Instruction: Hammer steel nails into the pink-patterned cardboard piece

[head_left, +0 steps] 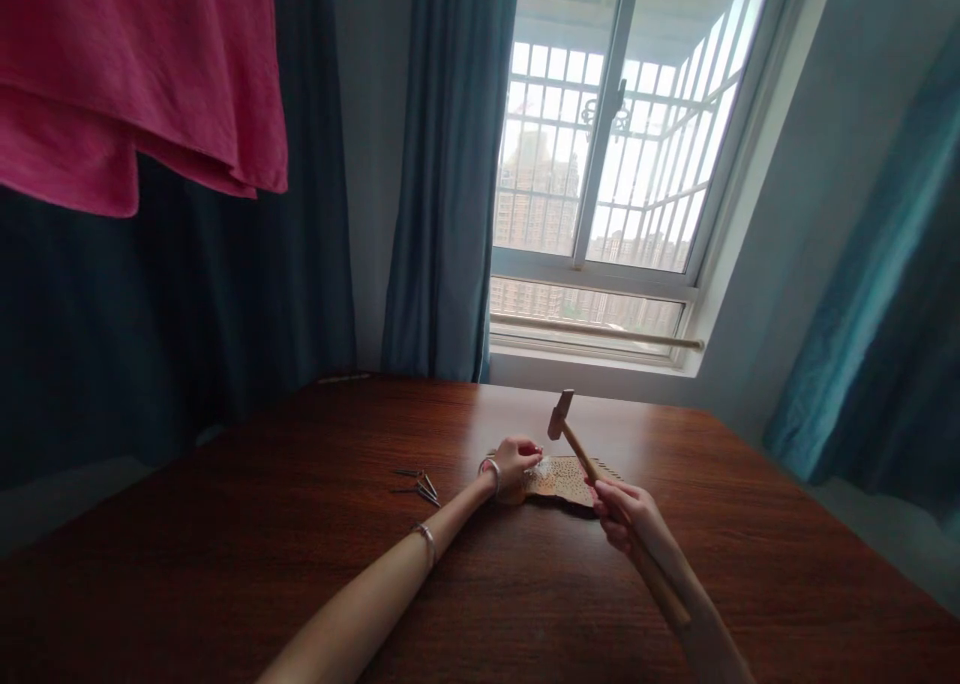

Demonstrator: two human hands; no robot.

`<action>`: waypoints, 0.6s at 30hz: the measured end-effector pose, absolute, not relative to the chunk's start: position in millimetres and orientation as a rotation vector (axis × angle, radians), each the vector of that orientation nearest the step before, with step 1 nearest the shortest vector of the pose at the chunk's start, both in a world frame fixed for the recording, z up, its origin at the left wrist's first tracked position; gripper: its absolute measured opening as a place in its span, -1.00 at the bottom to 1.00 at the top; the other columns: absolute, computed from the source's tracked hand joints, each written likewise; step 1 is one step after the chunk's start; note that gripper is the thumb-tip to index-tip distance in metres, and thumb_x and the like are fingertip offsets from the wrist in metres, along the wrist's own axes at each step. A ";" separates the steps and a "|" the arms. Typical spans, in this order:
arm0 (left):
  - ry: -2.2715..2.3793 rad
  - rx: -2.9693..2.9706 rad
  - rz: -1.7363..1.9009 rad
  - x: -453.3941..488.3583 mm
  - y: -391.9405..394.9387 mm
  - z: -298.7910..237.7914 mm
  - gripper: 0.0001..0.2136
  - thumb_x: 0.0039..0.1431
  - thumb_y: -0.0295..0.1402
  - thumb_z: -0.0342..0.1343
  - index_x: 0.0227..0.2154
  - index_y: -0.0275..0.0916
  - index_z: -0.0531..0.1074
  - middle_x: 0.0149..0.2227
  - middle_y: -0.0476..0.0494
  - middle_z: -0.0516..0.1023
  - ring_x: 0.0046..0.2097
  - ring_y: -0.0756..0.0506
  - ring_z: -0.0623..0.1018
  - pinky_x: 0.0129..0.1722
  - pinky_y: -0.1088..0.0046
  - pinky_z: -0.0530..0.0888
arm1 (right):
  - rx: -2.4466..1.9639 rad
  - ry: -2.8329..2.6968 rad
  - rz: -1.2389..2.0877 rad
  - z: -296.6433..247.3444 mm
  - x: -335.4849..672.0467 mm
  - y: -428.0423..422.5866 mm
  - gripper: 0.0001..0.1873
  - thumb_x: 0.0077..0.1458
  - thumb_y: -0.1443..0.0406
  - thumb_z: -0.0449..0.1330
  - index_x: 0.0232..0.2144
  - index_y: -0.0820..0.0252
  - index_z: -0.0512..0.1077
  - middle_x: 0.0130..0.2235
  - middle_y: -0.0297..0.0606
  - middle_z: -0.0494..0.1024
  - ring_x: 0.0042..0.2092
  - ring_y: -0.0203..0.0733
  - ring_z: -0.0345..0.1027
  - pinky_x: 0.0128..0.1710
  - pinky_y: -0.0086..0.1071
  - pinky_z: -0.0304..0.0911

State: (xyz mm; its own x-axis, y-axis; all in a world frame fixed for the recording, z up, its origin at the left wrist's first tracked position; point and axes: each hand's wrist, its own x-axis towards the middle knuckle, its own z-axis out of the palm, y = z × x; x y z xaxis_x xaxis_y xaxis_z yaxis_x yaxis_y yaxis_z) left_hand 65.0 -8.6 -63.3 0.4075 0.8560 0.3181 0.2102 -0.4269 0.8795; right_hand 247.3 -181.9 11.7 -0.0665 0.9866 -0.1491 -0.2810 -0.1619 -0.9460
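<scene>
My right hand (pixel 630 514) is wrapped round the wooden handle of a hammer (pixel 581 454), its head raised above the table. My left hand (pixel 517 461) is closed in a pinch over the left part of a tan sheet (pixel 570 479) covered in small dark marks or holes. Whatever sits between those fingertips is too small to make out. The sheet lies on the table with a dark, uneven front edge. Left of my left wrist, several slim metal tools (pixel 424 486), like punches or nails, lie in a loose group.
A brown wooden table (pixel 262 534) spreads under both arms. Behind it stand a barred window (pixel 600 164) and a blue curtain (pixel 450 164). Pink cloth (pixel 150 74) hangs at the upper left, and another curtain (pixel 862 304) is on the right.
</scene>
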 end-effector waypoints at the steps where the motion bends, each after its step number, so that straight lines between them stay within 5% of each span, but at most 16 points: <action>1: 0.905 1.873 1.033 65.1 -8.4 -63.5 -0.78 -0.09 -0.29 0.13 -0.42 -0.36 0.49 -0.38 -0.16 0.55 -0.31 -0.07 0.51 -0.29 0.47 0.41 | -1.078 -0.935 1.507 12.0 246.5 -182.1 -0.55 -0.19 0.11 0.27 -0.28 0.27 0.36 -0.62 -0.46 0.30 -0.75 -0.53 -0.02 -0.82 -0.60 -0.16; 18: 0.975 1.903 1.024 65.0 -15.7 -56.3 -0.77 -0.10 -0.24 0.15 -0.44 -0.32 0.50 -0.40 -0.15 0.55 -0.32 -0.07 0.51 -0.32 0.46 0.40 | -1.144 -0.991 1.515 16.4 240.7 -187.5 -0.46 -0.22 0.06 0.27 -0.22 0.29 0.37 -0.64 -0.45 0.31 -0.77 -0.51 0.01 -0.83 -0.59 -0.19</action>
